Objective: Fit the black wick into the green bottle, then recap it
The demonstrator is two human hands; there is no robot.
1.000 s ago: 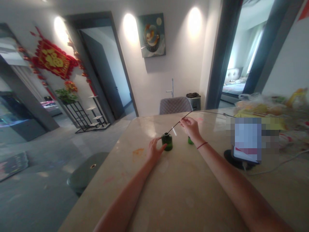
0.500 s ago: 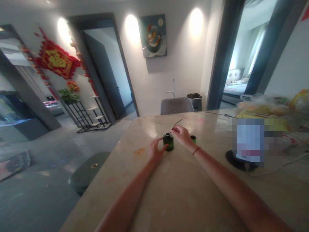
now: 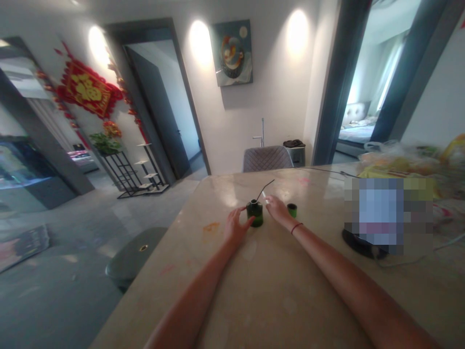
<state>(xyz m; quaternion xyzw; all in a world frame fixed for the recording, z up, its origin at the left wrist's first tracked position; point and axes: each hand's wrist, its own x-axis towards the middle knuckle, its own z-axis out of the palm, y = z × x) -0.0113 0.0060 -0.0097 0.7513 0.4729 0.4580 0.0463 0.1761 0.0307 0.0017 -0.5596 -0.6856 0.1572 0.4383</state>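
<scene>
A small dark green bottle point(image 3: 255, 214) stands on the beige table point(image 3: 276, 295), with a thin dark stick point(image 3: 266, 187) leaning out of its neck to the upper right. My left hand point(image 3: 236, 227) is cupped round the bottle's left side, thumb against its base. My right hand point(image 3: 278, 210) rests low just right of the bottle with its fingers loosely stretched toward the neck, off the stick. A small green cap point(image 3: 291, 210) sits on the table right of that hand.
A black round stand point(image 3: 359, 244) with a blurred-out device and a cable sits at the right. Plastic bags point(image 3: 399, 160) crowd the far right. A grey chair point(image 3: 267, 158) stands at the far end and a round stool point(image 3: 134, 257) left of the table.
The long stick went down into the bottle, leaving a short end out. My right hand, which had pinched it, let go and dropped beside the bottle. My left hand stayed on the bottle.
</scene>
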